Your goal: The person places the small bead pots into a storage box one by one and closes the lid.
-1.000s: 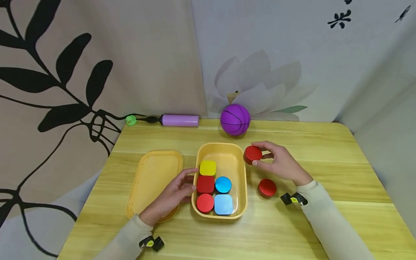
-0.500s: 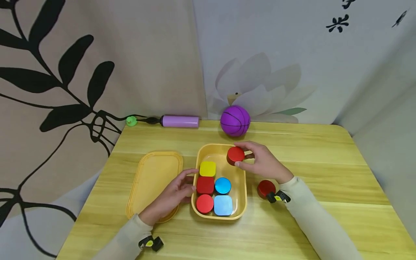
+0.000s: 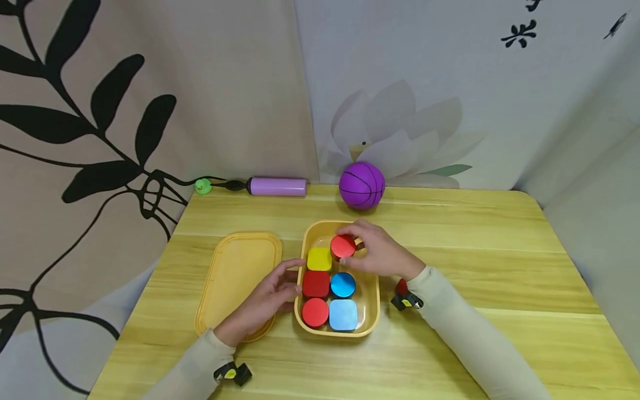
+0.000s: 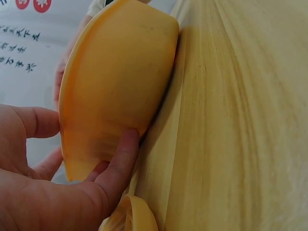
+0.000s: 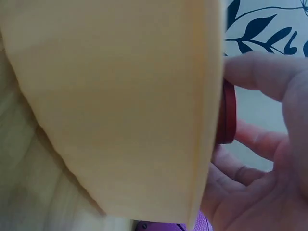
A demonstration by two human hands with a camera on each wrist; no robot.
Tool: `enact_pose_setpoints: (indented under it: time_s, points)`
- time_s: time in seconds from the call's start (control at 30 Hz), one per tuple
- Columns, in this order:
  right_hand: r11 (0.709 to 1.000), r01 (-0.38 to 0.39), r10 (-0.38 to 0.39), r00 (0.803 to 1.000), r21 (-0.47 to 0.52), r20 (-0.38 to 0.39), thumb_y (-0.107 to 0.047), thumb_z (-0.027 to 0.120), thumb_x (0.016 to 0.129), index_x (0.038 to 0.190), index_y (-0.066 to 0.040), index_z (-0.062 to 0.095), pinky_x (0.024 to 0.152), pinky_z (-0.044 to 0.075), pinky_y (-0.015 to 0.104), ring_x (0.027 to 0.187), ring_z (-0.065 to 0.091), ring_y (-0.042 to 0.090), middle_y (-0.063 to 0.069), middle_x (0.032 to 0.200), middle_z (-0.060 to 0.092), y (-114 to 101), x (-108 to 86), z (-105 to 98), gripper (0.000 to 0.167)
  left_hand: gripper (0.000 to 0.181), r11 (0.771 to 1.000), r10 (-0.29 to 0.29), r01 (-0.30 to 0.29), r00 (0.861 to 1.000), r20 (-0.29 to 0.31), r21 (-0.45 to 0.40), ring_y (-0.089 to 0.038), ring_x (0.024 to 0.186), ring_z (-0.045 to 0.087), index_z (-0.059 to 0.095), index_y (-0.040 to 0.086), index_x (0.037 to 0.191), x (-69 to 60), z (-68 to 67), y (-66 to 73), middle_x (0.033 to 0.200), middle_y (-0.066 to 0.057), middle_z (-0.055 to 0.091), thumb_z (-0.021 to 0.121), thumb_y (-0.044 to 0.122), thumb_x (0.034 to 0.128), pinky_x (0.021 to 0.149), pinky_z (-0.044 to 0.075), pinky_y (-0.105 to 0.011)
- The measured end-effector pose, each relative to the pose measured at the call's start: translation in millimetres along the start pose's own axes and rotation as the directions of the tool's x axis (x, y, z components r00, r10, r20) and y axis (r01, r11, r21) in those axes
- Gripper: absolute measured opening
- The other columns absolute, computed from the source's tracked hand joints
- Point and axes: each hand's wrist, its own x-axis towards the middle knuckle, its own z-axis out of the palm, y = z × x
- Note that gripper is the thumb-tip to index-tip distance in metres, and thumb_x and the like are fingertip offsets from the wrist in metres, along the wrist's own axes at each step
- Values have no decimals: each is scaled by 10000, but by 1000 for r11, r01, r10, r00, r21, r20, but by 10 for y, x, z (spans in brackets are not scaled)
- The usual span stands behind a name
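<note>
In the head view, my right hand (image 3: 377, 249) pinches a round red block (image 3: 343, 246) over the far part of a yellow plastic box (image 3: 376, 289). The right wrist view shows the block's red edge (image 5: 230, 113) just past the box rim, between thumb and fingers. Inside the box sit a yellow block (image 3: 319, 259), a square red block (image 3: 316, 284), another round red block (image 3: 315, 313), a round blue block (image 3: 343, 284) and a square light-blue block (image 3: 343, 315). My left hand (image 3: 270, 297) touches the box's left wall, its fingers fairly straight against the outside (image 4: 127, 144).
A yellow lid (image 3: 240, 278) lies on the wooden table (image 3: 490, 239) left of the box. One more red block (image 3: 401, 286) shows partly behind the right wrist. At the back are a purple ball (image 3: 362, 185), a purple pump (image 3: 277, 186) and a small green toy (image 3: 202, 186).
My right hand has carried the round red block leftward from beside the box to above its far part, close to the yellow block. The left hand stays against the box.
</note>
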Motion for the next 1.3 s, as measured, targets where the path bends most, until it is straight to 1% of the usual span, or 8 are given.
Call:
enact_pose_setpoints:
  time_s: [0.27, 0.37, 0.47, 0.6, 0.73, 1.07, 1.2, 1.3]
  points:
    - [997, -19, 25, 997, -81, 67, -266, 872, 846, 1310, -120, 662, 959, 593, 396, 1107, 631, 177, 0, 1253, 658, 5, 14, 54, 530, 580, 1000, -7, 7, 1000, 3, 1, -310, 1300, 606, 360, 302, 1606, 3, -7, -5, 1530, -200, 473, 596, 217, 1083, 987, 600, -446]
    - [989, -37, 50, 995, -140, 92, -296, 886, 837, 1296, -136, 686, 1014, 540, 418, 1134, 614, 190, -11, 1253, 673, -11, 24, 66, 525, 582, 1000, -9, 9, 1000, -1, 3, -306, 1293, 608, 364, 299, 1605, 15, -12, 4, 1528, -199, 476, 596, 207, 1079, 985, 600, -444]
    - [979, -56, 81, 989, -195, 125, -321, 894, 832, 1289, -141, 710, 1027, 501, 438, 1130, 600, 197, -12, 1245, 694, -30, 35, 66, 524, 581, 1000, -6, 6, 1000, -1, 2, -306, 1292, 610, 364, 295, 1605, 22, -15, 16, 1524, -203, 477, 592, 201, 1080, 979, 602, -444]
    - [972, -55, 93, 984, -229, 155, -320, 902, 831, 1293, -112, 724, 981, 505, 407, 1065, 608, 184, 8, 1233, 721, -49, 61, 55, 536, 579, 1000, -4, 4, 1000, -4, 2, -304, 1289, 611, 366, 292, 1605, 23, -12, 30, 1519, -202, 481, 590, 201, 1080, 973, 603, -440]
    - [966, -44, 92, 979, -253, 181, -329, 893, 842, 1322, -90, 721, 963, 509, 385, 1057, 620, 182, 36, 1268, 731, -61, 79, 54, 563, 570, 1000, -8, 8, 1000, -11, -1, -300, 1283, 608, 368, 279, 1606, 11, -4, 37, 1517, -207, 483, 591, 212, 1086, 968, 601, -437]
    - [971, -36, 85, 976, -236, 201, -330, 877, 867, 1347, -57, 707, 944, 544, 386, 1026, 675, 187, 54, 1278, 740, -69, 49, 71, 578, 574, 1000, -6, 6, 1000, -7, -17, -312, 1306, 598, 365, 283, 1608, -5, 10, 8, 1530, -207, 474, 604, 236, 1088, 978, 603, -443]
    - [974, -37, 78, 980, -222, 181, -317, 872, 876, 1348, -52, 703, 1004, 533, 440, 1034, 707, 189, 61, 1288, 741, -42, 42, 56, 567, 569, 1000, -2, 2, 1000, -10, -3, -308, 1312, 597, 366, 304, 1603, 1, 14, -7, 1528, -197, 477, 603, 247, 1089, 991, 596, -433]
    - [979, -36, 72, 983, -202, 170, -318, 862, 885, 1356, -49, 697, 1064, 491, 494, 1055, 721, 204, 72, 1291, 740, -46, 44, 32, 567, 566, 1000, 4, -4, 1000, -14, 9, -303, 1312, 600, 362, 306, 1605, -5, 12, -7, 1528, -196, 480, 594, 248, 1092, 995, 590, -424]
